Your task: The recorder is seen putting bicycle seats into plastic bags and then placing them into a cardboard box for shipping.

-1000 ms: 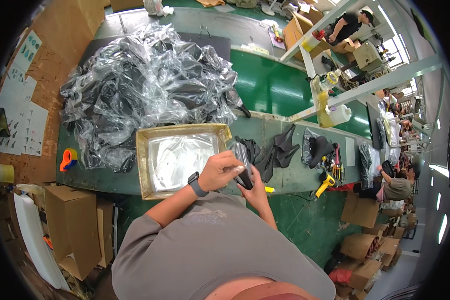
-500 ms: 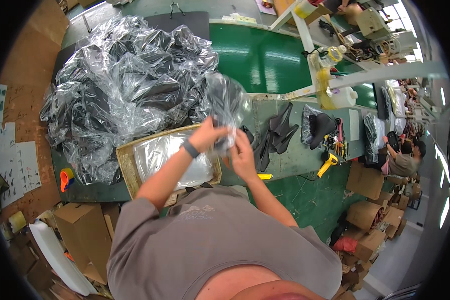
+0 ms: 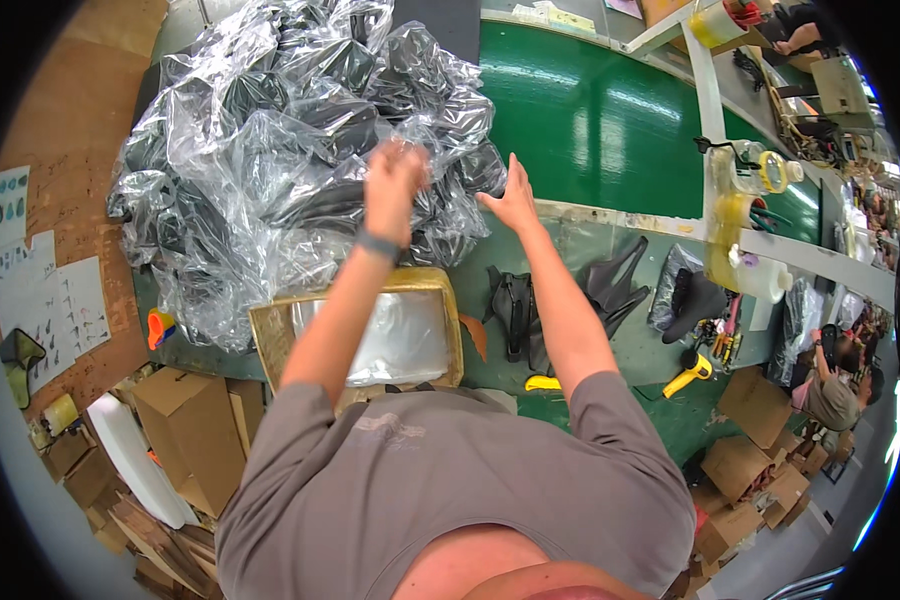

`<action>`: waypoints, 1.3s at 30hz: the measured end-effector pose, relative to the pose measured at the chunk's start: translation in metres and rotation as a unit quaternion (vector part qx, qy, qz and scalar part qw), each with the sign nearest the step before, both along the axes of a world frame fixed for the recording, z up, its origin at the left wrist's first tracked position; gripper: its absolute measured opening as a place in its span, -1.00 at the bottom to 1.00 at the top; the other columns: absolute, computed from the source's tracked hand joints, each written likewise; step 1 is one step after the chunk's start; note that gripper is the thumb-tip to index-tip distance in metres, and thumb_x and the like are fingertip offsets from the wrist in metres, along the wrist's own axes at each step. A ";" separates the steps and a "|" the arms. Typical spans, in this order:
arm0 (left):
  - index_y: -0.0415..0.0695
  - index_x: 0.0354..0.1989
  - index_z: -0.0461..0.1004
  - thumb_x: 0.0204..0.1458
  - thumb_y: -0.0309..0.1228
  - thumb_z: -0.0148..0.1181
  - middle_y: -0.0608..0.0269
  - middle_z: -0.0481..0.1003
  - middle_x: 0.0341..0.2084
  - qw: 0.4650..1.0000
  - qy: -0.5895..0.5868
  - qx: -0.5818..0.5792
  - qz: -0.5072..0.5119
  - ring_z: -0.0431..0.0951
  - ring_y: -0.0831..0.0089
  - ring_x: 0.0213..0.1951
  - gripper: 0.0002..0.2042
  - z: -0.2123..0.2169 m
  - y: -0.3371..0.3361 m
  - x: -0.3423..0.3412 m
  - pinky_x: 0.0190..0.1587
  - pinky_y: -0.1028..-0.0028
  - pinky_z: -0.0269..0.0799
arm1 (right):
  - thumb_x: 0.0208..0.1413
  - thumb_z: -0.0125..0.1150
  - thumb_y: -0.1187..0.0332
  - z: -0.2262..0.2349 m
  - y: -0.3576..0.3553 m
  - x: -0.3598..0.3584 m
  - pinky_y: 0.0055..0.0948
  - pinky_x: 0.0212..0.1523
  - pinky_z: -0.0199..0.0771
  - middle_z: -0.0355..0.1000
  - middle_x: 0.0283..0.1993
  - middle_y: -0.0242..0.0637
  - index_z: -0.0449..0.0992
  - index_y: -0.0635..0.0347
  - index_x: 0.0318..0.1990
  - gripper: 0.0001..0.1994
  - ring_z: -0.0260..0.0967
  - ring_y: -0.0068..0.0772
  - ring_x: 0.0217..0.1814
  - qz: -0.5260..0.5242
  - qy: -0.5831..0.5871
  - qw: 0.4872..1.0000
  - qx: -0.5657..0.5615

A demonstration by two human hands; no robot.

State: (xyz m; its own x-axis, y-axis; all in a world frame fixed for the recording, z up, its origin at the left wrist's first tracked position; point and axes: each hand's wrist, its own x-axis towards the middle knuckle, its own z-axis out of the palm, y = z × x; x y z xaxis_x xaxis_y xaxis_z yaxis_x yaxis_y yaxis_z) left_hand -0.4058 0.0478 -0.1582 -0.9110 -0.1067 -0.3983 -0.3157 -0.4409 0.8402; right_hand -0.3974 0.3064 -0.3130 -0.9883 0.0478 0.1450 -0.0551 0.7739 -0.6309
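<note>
Both hands have gone up and forward since a moment ago, away from the shallow tray and into the big heap of clear plastic bags (image 3: 270, 150) holding dark parts, which fills the far side of the green table (image 3: 610, 110). Head view: the left hand (image 3: 395, 180), a dark watch at its wrist, is raised over the near edge of the heap, fingers curled, though whether they pinch any plastic I cannot tell through the blur. Right hand (image 3: 515, 200) is spread open, fingers apart, its fingertips at the heap's right edge, gripping nothing. Just this side of the heap lies the gold-rimmed tray (image 3: 270, 335) with a clear sheet inside it. Right of the heap, on the near bench, lie loose black moulded parts (image 3: 515, 310), and further right a yellow tool (image 3: 690, 372). Left of the heap sits a small orange object (image 3: 158, 325), with cardboard boxes (image 3: 185, 425) below it on the floor.
</note>
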 end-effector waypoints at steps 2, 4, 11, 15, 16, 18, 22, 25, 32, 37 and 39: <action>-0.20 0.35 0.32 0.35 -0.42 0.25 0.08 0.64 0.00 0.997 -0.040 -0.001 -0.063 0.65 0.42 -0.16 -0.56 -0.001 0.023 0.069 -0.15 0.43 0.60 | 0.04 0.60 0.05 -0.006 -0.008 -0.017 0.07 0.36 0.49 0.39 0.39 0.15 0.05 0.15 0.63 0.08 0.41 0.30 0.38 0.045 -0.184 0.975 0.112; -0.21 0.33 0.39 0.38 -0.42 0.22 0.14 0.65 -0.02 0.991 -0.070 -0.007 -0.117 0.65 0.49 -0.13 -0.60 -0.017 0.042 0.125 -0.10 0.45 0.59 | 0.01 0.61 0.02 -0.009 -0.007 -0.027 0.07 0.34 0.50 0.40 0.38 0.13 0.05 0.15 0.62 0.10 0.42 0.30 0.36 0.049 -0.215 0.970 0.106; -0.27 0.39 0.34 0.37 -0.46 0.23 0.12 0.62 0.08 0.979 -0.066 0.062 -0.185 0.63 0.46 0.01 -0.54 0.012 0.064 0.159 0.08 0.46 0.55 | 0.07 0.46 0.28 0.025 0.030 0.074 -0.01 -0.15 0.63 0.66 -0.30 -0.03 0.63 0.22 0.01 -0.63 0.66 0.07 -0.22 -0.070 -0.283 0.947 -0.138; -0.27 0.56 0.11 0.32 -0.36 0.36 0.02 0.41 0.37 0.980 -0.043 0.005 -0.196 0.49 0.24 0.31 -0.27 -0.017 0.094 0.204 0.34 0.28 0.43 | 0.16 0.37 0.43 0.114 0.014 0.192 -0.13 -0.12 0.65 0.66 -0.25 -0.14 0.49 0.45 0.28 -0.47 0.63 -0.17 -0.21 -0.219 -0.257 0.887 -0.315; -0.28 0.57 0.08 0.28 -0.32 0.41 0.00 0.40 0.37 0.972 -0.116 -0.006 -0.203 0.48 0.22 0.33 -0.20 -0.013 0.108 0.215 0.35 0.26 0.42 | 0.17 0.35 0.45 0.124 0.008 0.222 -0.12 0.01 0.63 0.64 -0.10 -0.04 0.42 0.46 0.36 -0.41 0.62 -0.10 -0.07 -0.203 -0.177 0.923 -0.275; -0.28 0.56 0.10 0.18 -0.20 0.53 0.01 0.44 0.33 0.942 -0.201 0.081 -0.257 0.50 0.20 0.28 -0.10 -0.002 0.124 0.231 0.37 0.22 0.38 | 0.21 0.32 0.50 0.150 -0.017 0.279 -0.13 0.30 0.48 0.53 0.22 0.08 0.31 0.45 0.47 -0.34 0.51 -0.01 0.26 -0.168 -0.081 0.963 -0.193; -0.20 0.12 0.60 0.16 -0.43 0.48 0.18 0.63 0.02 0.928 -0.228 0.077 -0.283 0.60 0.40 0.03 -0.64 0.025 0.129 0.218 0.04 0.22 0.58 | 0.24 0.22 0.56 0.212 -0.040 0.362 -0.09 0.59 0.19 0.25 0.58 0.09 0.26 0.39 0.52 -0.33 0.10 0.08 0.69 -0.072 -0.088 0.980 -0.166; -0.12 0.15 0.59 0.20 -0.40 0.46 0.22 0.62 0.03 0.938 -0.185 0.054 -0.288 0.62 0.33 0.03 -0.64 0.012 0.108 0.142 0.07 0.25 0.63 | 0.20 0.23 0.58 0.206 -0.016 0.393 -0.10 0.50 0.33 0.41 0.47 0.00 0.42 0.31 0.43 -0.42 0.35 0.05 0.52 -0.076 -0.044 0.989 -0.119; -0.31 0.20 0.42 0.17 -0.61 0.41 0.13 0.62 -0.14 0.995 0.021 0.047 0.086 0.68 0.33 -0.24 -0.56 0.036 0.000 -0.048 -0.17 0.38 0.71 | 0.12 0.52 0.27 0.041 0.031 0.410 -0.02 0.23 0.54 0.57 0.19 0.09 0.22 0.34 0.51 -0.15 0.54 0.14 0.19 -0.208 -0.190 0.958 -0.057; -0.22 0.00 0.45 0.39 -0.44 0.19 0.18 0.62 -0.37 0.971 0.209 -0.119 0.009 0.57 0.48 -0.40 -0.86 0.031 -0.007 0.121 -0.32 0.45 0.54 | -0.07 0.69 0.12 0.038 0.019 0.362 -0.02 0.21 0.49 0.57 0.14 0.09 -0.11 0.35 0.64 0.25 0.48 0.18 0.21 -0.171 -0.277 0.929 0.176; -0.20 -0.19 0.59 0.42 -0.33 0.22 0.26 0.61 -0.46 0.936 0.175 -0.297 -0.076 0.55 0.57 -0.44 -0.82 -0.006 -0.001 0.207 -0.34 0.51 0.46 | -0.10 0.72 0.10 0.031 0.025 0.350 -0.05 0.19 0.51 0.60 0.08 0.01 -0.18 0.33 0.65 0.32 0.49 0.10 0.20 -0.159 -0.295 0.920 0.204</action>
State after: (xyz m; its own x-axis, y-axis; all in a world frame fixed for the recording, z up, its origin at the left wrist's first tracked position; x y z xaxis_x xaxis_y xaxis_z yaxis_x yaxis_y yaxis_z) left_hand -0.1983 0.0465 -0.1643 -0.9971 -0.0740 0.0152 0.0028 0.1647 0.9863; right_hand -0.0477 0.3311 -0.2823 -0.8465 0.4085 -0.3415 0.4737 0.8706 -0.1328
